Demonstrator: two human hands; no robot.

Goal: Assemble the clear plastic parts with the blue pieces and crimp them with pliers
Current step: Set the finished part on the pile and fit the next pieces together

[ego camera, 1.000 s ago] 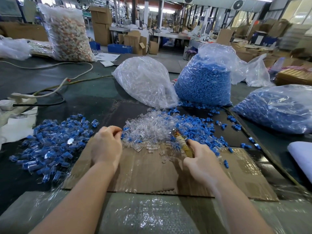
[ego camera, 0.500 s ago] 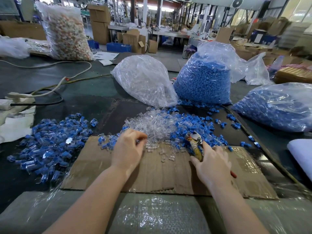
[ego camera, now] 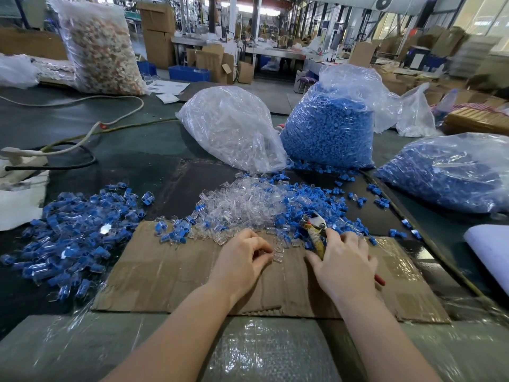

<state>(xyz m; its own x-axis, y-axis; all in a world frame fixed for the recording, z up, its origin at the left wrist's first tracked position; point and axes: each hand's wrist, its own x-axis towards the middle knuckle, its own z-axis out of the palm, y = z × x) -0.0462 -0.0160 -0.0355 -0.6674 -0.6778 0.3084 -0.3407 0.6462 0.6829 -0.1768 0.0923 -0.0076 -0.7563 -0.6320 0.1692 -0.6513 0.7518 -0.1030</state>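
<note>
Loose clear plastic parts lie heaped at the far edge of a cardboard sheet, with loose blue pieces heaped to their right. My left hand pinches a clear part just above the cardboard. My right hand grips the pliers, whose jaws point away from me into the blue pieces. A red handle tip shows behind that hand. A pile of assembled blue-and-clear parts lies to the left.
Behind the heaps stand a bag of clear parts and a bag of blue pieces; another blue-filled bag lies at the right. Cables cross the dark table at left. A white pad lies at the right edge.
My left hand moved from the left side of the cardboard rightward to its middle and now pinches a clear part. My right hand with the pliers shifted slightly, jaws now raised over the blue pieces.
</note>
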